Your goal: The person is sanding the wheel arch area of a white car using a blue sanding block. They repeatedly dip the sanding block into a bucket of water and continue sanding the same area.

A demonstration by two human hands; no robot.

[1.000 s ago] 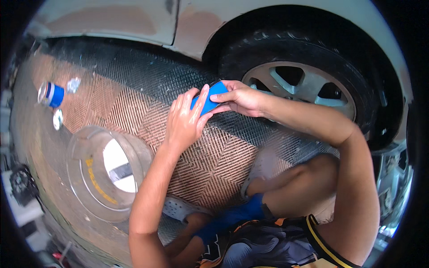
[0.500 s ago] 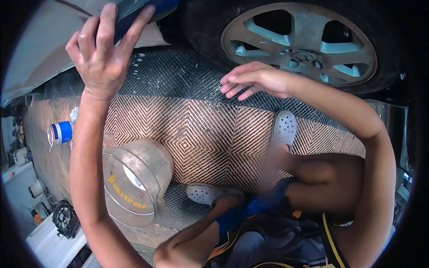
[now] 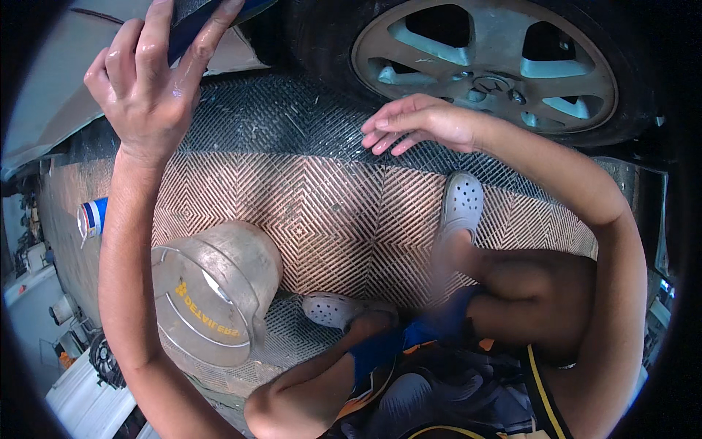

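My left hand (image 3: pixel 146 95) is raised at the upper left beside the pale car body panel (image 3: pixel 51 73). Its wet fingers and thumb straddle a dark blue, flat, block-like thing (image 3: pixel 191 31), whose far end is cut off by the picture's top edge. What kind of thing it is cannot be made out. In front of the car wheel (image 3: pixel 439 66), my right hand (image 3: pixel 420 124) hangs in the air with loosely bent fingers that are apart, and nothing is in it.
A translucent bucket (image 3: pixel 238 249) with yellow lettering lies tipped on the ribbed floor tiles (image 3: pixel 329 197). Past my left forearm is a blue and white can-like container (image 3: pixel 93 217). My feet wear grey clogs (image 3: pixel 463 201). A dark fan (image 3: pixel 106 360) sits at the lower left.
My left hand has shifted a little to the left with the dark blue thing. The whole view has also moved slightly. My right hand stays nearly where it was.
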